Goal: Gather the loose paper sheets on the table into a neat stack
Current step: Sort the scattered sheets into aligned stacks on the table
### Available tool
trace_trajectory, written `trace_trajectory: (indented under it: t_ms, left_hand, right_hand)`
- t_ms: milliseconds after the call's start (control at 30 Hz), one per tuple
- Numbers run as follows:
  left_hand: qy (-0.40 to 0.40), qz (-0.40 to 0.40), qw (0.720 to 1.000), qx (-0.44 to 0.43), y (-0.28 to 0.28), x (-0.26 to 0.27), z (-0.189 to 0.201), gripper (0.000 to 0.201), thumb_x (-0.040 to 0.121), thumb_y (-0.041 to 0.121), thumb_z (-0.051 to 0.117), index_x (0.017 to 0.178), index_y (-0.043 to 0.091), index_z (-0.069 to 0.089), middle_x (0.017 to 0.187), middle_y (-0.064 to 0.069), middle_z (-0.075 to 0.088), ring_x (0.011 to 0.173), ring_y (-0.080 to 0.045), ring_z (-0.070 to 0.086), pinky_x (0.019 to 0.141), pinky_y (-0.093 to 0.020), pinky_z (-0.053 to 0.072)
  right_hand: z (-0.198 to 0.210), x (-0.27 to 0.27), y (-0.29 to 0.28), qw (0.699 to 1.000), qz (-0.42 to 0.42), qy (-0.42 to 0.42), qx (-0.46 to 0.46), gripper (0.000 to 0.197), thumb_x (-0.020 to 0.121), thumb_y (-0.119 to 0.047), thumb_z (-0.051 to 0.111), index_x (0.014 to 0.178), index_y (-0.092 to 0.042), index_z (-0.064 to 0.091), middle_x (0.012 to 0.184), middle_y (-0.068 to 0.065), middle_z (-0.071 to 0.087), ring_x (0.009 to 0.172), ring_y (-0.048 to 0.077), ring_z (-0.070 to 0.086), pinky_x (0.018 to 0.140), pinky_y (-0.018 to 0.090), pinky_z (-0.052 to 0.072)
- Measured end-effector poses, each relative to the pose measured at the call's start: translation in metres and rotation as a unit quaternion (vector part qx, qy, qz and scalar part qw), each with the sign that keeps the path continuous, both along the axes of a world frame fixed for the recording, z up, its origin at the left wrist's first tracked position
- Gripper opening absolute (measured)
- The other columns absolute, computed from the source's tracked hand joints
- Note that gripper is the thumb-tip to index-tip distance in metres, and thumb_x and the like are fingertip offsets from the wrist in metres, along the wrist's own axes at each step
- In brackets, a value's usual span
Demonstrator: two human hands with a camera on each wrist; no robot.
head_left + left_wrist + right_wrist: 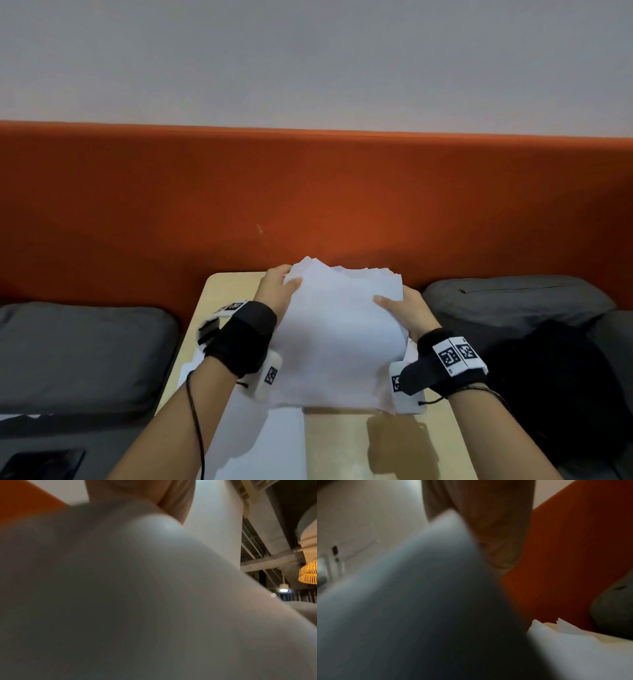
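Observation:
A bundle of white paper sheets (339,329) is held tilted above the small wooden table (233,284), its far edges uneven and fanned. My left hand (279,291) grips the bundle's left side, thumb on top. My right hand (407,310) grips the right side, thumb lying on the top sheet. One more white sheet (263,442) lies flat on the table below the bundle. In the left wrist view blurred paper (137,601) fills the frame under a finger (173,497). In the right wrist view paper (419,608) is close and more sheets (573,649) lie beneath.
An orange padded backrest (308,198) runs behind the table. Grey cushions lie to the left (78,353) and right (513,301), with a black bag (561,387) on the right. A wet-looking stain (400,442) marks the table's near right. A dark flat device (41,464) sits bottom left.

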State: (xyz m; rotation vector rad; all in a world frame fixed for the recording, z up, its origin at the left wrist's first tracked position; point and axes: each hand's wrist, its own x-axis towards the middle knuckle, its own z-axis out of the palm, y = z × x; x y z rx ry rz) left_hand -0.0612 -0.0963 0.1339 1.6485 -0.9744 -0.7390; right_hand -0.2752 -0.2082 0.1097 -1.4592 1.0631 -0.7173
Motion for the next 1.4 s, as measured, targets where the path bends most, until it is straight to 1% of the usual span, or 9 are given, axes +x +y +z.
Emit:
trace_trajectory:
  t_ms: [267,400,633,833,967,1033,1100,1167,1400]
  left_hand:
    - [-0.117,-0.040,0.961,0.248,0.016,0.004,-0.013,0.040,0.095,0.012,0.046,0.134,0.001,0.042,0.126,-0.015,0.054,0.110,-0.027,0.054,0.081,-0.022,0.036]
    - [-0.149,-0.075,0.939,0.301,0.023,0.004,-0.009,0.039,0.098,0.014,0.042,0.134,0.000,0.039,0.101,-0.006,0.048,0.090,-0.019,0.047,0.067,-0.022,0.034]
    - [-0.137,-0.043,0.989,0.040,0.023,0.011,-0.010,0.033,0.089,-0.006,0.035,0.086,0.018,0.058,0.080,0.000,0.060,0.074,-0.020,0.053,0.065,-0.021,0.039]
    - [-0.225,-0.067,0.972,-0.031,0.023,0.007,0.010,0.031,0.090,-0.007,0.040,0.104,0.011,0.062,0.083,-0.012,0.062,0.073,-0.022,0.050,0.060,-0.019,0.035]
    - [-0.250,-0.081,0.963,-0.061,0.024,0.002,0.021,0.036,0.083,-0.011,0.040,0.097,0.013,0.064,0.079,-0.011,0.063,0.068,-0.019,0.047,0.060,-0.022,0.034]
    - [-0.244,-0.066,0.964,-0.075,0.025,0.002,0.026,0.033,0.083,-0.010,0.042,0.094,0.012,0.064,0.075,-0.010,0.062,0.069,-0.019,0.048,0.061,-0.022,0.034]
    - [-0.208,-0.054,0.972,-0.093,0.027,0.002,0.031,0.016,0.090,0.000,0.052,0.089,0.012,0.063,0.069,0.000,0.058,0.064,-0.010,0.045,0.060,-0.019,0.036]
    - [-0.151,-0.053,0.982,-0.100,0.030,0.002,0.036,0.011,0.086,0.008,0.063,0.095,0.013,0.066,0.078,0.004,0.062,0.069,-0.004,0.051,0.066,-0.019,0.042]
    - [-0.196,-0.019,0.978,0.068,0.050,0.047,0.013,0.010,0.081,0.001,0.064,0.087,0.006,0.070,0.085,-0.009,0.069,0.080,-0.011,0.054,0.061,-0.009,0.038]
  right_hand:
    - [-0.023,0.006,0.022,0.987,0.071,0.124,0.077,0.032,0.084,-0.007,0.067,0.115,-0.002,0.059,0.110,0.011,0.067,0.094,0.025,0.063,0.083,0.034,0.052]
    - [-0.023,0.002,0.028,0.978,0.084,0.124,0.147,0.036,0.087,-0.009,0.065,0.120,-0.005,0.050,0.102,0.003,0.061,0.088,0.018,0.058,0.073,0.025,0.049]
    - [-0.022,0.019,0.028,0.979,-0.028,0.171,-0.106,0.084,0.077,-0.030,0.075,0.144,-0.013,0.028,0.148,0.012,0.029,0.136,0.026,0.029,0.111,0.041,0.028]
    - [0.030,0.038,0.033,0.902,-0.059,0.265,-0.336,0.095,0.074,-0.052,0.070,0.148,-0.021,0.020,0.157,0.014,-0.004,0.145,0.032,-0.010,0.113,0.056,0.002]
    - [0.050,0.041,0.035,0.873,-0.005,0.286,-0.395,0.053,0.082,-0.048,0.063,0.127,-0.021,0.054,0.145,0.000,0.042,0.142,0.019,0.021,0.111,0.059,-0.003]
    - [0.055,0.040,0.035,0.885,0.023,0.235,-0.401,0.025,0.085,-0.037,0.065,0.095,-0.014,0.067,0.102,0.004,0.068,0.105,0.019,0.057,0.112,0.054,0.012]
    - [0.059,0.038,0.034,0.909,0.038,0.137,-0.392,0.029,0.083,-0.027,0.069,0.066,-0.007,0.056,0.066,0.010,0.065,0.063,0.026,0.051,0.082,0.046,0.046]
    - [0.064,0.037,0.032,0.914,0.007,0.101,-0.392,0.030,0.082,-0.021,0.070,0.063,-0.008,0.051,0.067,0.003,0.070,0.059,0.028,0.051,0.057,0.039,0.046]
    - [0.070,0.020,0.013,0.939,-0.076,0.022,-0.334,0.022,0.082,-0.004,0.067,0.069,-0.022,0.063,0.071,-0.022,0.068,0.068,-0.005,0.057,0.066,0.026,0.045]
